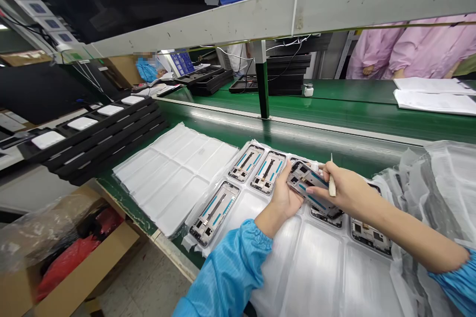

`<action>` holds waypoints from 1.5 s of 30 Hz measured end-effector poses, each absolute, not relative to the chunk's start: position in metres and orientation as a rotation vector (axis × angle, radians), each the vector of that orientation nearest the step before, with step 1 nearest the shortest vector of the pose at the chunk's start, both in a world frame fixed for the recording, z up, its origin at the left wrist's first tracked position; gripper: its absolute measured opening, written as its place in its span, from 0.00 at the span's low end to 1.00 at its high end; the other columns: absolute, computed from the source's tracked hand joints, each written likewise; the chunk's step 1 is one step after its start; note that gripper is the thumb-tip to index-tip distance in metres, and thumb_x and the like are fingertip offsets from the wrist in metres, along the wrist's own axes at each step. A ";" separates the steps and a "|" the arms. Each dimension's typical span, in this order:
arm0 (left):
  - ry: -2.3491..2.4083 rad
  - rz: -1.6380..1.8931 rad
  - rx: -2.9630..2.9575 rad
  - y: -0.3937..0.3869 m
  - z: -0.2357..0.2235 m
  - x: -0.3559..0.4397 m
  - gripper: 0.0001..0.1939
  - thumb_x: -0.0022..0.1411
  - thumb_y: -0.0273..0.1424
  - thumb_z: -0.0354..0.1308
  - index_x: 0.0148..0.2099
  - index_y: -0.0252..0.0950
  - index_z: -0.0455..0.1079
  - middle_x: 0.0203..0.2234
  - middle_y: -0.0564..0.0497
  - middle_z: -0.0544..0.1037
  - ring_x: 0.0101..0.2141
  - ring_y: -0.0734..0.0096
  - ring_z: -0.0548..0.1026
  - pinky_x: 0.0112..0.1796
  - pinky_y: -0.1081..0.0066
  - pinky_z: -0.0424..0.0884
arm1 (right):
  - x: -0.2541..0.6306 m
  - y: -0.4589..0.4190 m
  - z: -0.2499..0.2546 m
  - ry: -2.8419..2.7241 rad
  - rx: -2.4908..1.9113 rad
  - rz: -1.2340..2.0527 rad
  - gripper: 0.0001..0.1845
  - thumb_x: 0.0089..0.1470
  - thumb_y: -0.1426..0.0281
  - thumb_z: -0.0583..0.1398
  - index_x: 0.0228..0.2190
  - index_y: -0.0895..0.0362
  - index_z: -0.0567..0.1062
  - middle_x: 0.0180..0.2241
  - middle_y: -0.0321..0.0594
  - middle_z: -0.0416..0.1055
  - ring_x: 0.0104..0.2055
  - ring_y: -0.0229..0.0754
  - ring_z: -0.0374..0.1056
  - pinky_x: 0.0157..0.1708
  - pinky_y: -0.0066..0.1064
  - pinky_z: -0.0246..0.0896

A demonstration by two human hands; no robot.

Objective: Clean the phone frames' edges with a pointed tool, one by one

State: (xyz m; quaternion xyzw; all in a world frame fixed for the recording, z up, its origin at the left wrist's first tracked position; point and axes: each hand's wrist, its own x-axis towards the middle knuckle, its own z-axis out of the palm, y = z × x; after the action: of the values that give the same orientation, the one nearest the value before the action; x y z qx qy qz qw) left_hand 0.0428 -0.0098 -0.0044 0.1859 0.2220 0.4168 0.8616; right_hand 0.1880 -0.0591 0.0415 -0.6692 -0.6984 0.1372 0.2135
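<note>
A green tabletop (226, 129) carried a white plastic tray (301, 277) near its front edge, with phone frames (214, 213) lying in its pockets. Just above the tray, the left hand (284, 199) was curled around a tilted phone frame (307, 184), holding it. The right hand (351, 193) was pinched closed on a white stick (332, 185), its fingers touching that frame.

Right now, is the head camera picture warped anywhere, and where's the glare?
Head view: wide-angle distortion bends the grey shelf beam; glare streaks the green conveyor belt and the clear plastic tray; the phone frame and white stick look fairly sharp.
</note>
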 end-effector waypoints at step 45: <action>0.394 0.719 0.119 -0.007 -0.008 0.034 0.29 0.68 0.48 0.44 0.45 0.27 0.74 0.37 0.36 0.80 0.33 0.57 0.78 0.36 0.62 0.72 | 0.177 -0.066 0.056 -2.025 -1.385 0.464 0.24 0.66 0.57 0.51 0.26 0.55 0.77 0.32 0.39 0.78 0.29 0.40 0.72 0.27 0.29 0.64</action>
State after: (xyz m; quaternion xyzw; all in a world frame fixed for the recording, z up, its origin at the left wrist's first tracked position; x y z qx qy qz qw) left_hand 0.0340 -0.0070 -0.0080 0.0580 0.1915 0.3495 0.9153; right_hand 0.1772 -0.0655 0.0560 -0.5262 -0.7692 0.1762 0.3168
